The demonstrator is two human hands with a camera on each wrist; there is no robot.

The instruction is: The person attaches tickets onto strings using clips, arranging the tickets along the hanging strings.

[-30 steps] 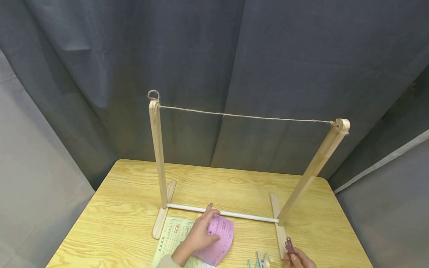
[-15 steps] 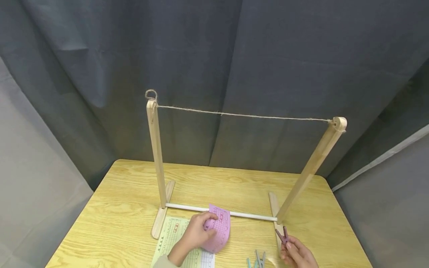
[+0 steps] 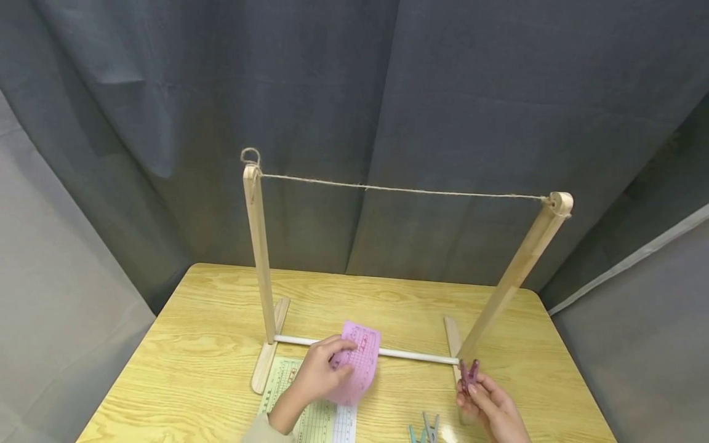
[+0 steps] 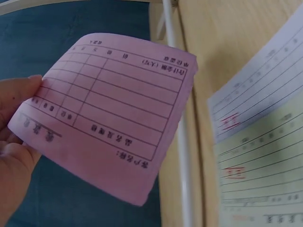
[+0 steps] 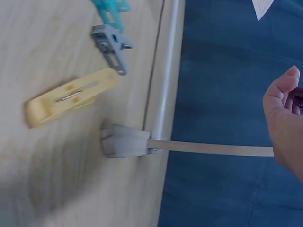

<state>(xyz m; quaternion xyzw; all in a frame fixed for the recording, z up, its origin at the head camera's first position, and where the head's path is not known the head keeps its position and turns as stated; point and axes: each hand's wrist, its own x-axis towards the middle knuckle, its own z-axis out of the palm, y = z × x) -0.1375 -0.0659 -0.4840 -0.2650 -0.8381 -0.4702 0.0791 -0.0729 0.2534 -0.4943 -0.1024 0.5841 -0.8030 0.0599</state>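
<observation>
In the head view my left hand [image 3: 321, 372] pinches a pink receipt slip [image 3: 364, 363] by its left side, raised in front of the frame's white bar. The left wrist view shows the slip's printed grid [image 4: 128, 94], with thumb and fingers at one edge. At the right, my right hand [image 3: 494, 409] holds a dark purple clothespin [image 3: 469, 376] near the right post's foot, its two prongs pointing up and spread apart. In the right wrist view most of that clothespin is out of frame or hidden by the hand. Beneath the left hand lie a green sheet [image 3: 279, 386] and a white sheet [image 3: 345, 424].
A wooden stand has a left post [image 3: 258, 252], a right post [image 3: 515, 283], a white crossbar [image 3: 415, 355] and twine [image 3: 399, 189] strung between the tops. A grey clothespin [image 3: 430, 427], a teal one [image 5: 111, 12] and a yellow one [image 5: 71, 98] lie on the table [image 3: 166, 381].
My left hand has lifted the pink slip up and away from the sheets. The right hand has risen with the purple clothespin, whose prongs have turned upward.
</observation>
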